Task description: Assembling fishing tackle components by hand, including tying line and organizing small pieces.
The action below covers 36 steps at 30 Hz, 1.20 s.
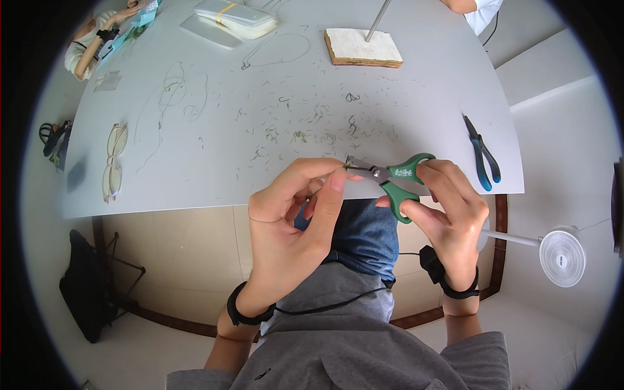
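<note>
My right hand holds a pair of green-handled scissors, with thumb and fingers in the handle loops. The blades point left and meet the fingertips of my left hand. Between that thumb and forefinger is pinched a small, dark green, thread-like piece; its exact kind is too small to make out. Both hands are at the near edge of the white table. Just beyond them, many short green clippings lie scattered, with a few dark curled bits among them.
Blue-handled pliers lie right, glasses left. Thin looped strands spread at mid-left. Farther back are banded clear plastic sleeves and a board bearing a metal rod. Other people sit at both far corners. A white fan stands right.
</note>
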Tool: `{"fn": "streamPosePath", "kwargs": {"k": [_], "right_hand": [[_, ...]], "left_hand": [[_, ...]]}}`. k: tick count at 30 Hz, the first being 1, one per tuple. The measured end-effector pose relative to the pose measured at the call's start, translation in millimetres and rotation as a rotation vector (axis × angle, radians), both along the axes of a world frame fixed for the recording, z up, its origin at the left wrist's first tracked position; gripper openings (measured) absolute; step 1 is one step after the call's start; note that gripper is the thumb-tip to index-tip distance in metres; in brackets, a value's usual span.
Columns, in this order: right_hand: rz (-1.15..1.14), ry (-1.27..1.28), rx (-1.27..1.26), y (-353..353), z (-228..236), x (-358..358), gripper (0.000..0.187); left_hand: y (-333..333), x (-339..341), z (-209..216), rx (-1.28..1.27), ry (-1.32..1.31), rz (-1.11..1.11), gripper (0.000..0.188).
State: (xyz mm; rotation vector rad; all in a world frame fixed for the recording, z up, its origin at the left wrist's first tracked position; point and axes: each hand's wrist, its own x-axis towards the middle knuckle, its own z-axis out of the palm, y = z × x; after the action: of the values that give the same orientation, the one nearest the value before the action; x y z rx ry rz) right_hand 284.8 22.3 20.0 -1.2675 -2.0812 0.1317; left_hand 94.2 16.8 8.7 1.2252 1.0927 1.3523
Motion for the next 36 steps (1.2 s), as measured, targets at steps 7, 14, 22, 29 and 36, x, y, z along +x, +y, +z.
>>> {"fn": "streamPosePath", "kwargs": {"k": [7, 14, 22, 29, 36], "right_hand": [[0.002, 0.011, 0.013, 0, -1, 0, 0.037], [0.0, 0.01, -0.004, -1, -1, 1, 0.036], [-0.029, 0.036, -0.067, -1, -3, -2, 0.033], [-0.031, 0.053, -0.07, 1, -8, -2, 0.029], [-0.162, -0.011, -0.187, 14, -5, 6, 0.03]], "left_hand": [[1, -1, -1, 0.02, 0.005, -0.023, 0.007], [1, 0, 1, 0.012, -0.007, -0.016, 0.007], [7, 1, -4, 0.004, 0.002, -0.024, 0.007], [9, 2, -9, 0.012, -0.036, -0.023, 0.007], [8, -2, -5, -0.048, 0.044, -0.074, 0.011]]}}
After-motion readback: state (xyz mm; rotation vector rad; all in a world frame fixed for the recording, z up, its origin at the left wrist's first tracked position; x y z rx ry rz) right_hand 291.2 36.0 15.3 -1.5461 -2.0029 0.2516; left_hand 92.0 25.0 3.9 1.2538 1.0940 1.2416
